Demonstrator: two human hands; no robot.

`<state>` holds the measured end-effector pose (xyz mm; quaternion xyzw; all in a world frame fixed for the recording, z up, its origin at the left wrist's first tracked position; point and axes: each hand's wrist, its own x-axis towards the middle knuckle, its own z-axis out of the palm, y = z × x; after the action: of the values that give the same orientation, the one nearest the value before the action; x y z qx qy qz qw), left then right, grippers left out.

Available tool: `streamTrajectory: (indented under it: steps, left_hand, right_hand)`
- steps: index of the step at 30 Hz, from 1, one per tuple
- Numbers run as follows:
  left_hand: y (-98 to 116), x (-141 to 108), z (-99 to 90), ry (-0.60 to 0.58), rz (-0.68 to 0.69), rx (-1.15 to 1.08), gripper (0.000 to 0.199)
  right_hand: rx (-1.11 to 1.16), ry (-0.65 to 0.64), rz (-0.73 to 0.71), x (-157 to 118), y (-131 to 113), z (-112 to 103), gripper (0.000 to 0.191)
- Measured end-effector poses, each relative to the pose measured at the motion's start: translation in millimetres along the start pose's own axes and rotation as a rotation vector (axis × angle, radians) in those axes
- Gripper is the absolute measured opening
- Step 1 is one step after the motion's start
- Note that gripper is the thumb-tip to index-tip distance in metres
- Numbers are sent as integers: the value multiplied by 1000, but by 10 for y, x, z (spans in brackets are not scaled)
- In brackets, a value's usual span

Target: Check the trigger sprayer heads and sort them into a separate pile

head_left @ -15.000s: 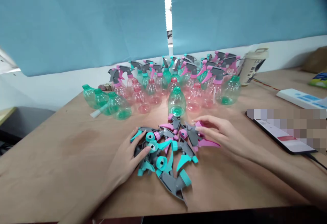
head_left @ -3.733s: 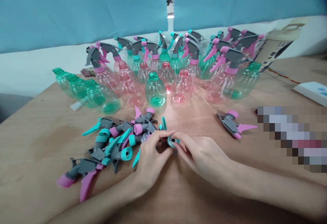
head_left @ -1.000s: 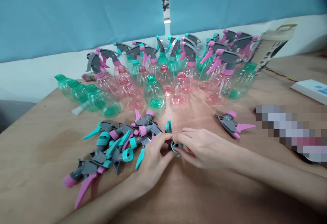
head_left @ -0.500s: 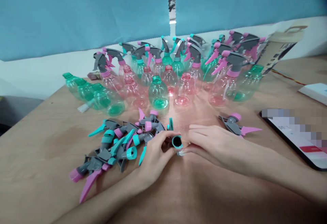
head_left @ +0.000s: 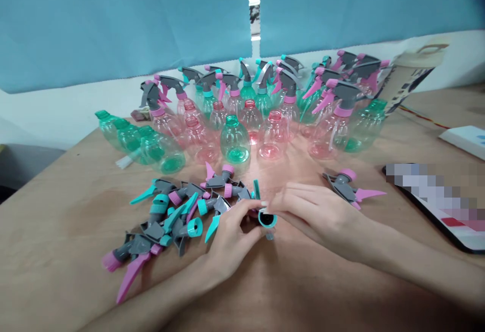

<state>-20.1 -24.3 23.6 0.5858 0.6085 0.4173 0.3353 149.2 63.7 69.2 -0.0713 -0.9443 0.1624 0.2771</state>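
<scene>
Between my hands is a spray head with a teal collar (head_left: 267, 219), its dark opening turned toward me. My left hand (head_left: 237, 236) pinches it from the left with thumb and forefinger. Over its right side, my right hand (head_left: 316, 210) has its fingers together at the rim of the collar; whether they grip anything small there is hidden. A pile of loose grey spray heads with teal and pink parts (head_left: 155, 230) lies left of my left hand. One grey and pink spray head (head_left: 344, 189) lies beyond my right hand.
Behind the hands stand several pink and green clear bottles, such as a green open one (head_left: 235, 140) and a pink one with a spray head (head_left: 331, 137). At the right are a phone (head_left: 435, 205), a white box (head_left: 468, 140) and a large cup (head_left: 413, 77).
My right fingers have moved up onto the collar's rim from its lower right side. The teal-collared spray head has shifted slightly right and nearer, still in my left hand.
</scene>
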Motion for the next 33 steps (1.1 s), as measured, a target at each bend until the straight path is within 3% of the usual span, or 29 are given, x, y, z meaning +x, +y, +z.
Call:
streamTrajectory:
  steps: [8, 10, 13, 15, 17, 21, 24, 33]
  left_hand:
    - [-15, -14, 5, 21, 9, -22, 29]
    - [-23, -12, 3, 9, 3, -11, 31]
    - [-50, -9, 3, -2, -1, 15, 33]
    - [-68, -10, 5, -4, 13, 11, 29]
    - [-81, -12, 9, -4, 25, 8, 27]
    - [-93, -18, 21, 17, 32, 17, 28]
    - [-93, -17, 26, 8, 42, 9, 29]
    - [-93, -4, 21, 3, 80, 91, 30]
  right_hand:
    - [-94, -69, -121, -1, -1, 28, 34]
    - [-50, -128, -38, -8, 12, 32, 29]
    - [135, -213, 194, 5, 30, -5, 10]
    - [273, -259, 302, 30, 35, -61, 14]
    - [358, -290, 339, 57, 35, -120, 20]
    - [330, -233, 362, 77, 38, -159, 14]
    - [215, -199, 341, 56, 58, -112, 14]
    - [64, -258, 177, 51, 63, -29, 15]
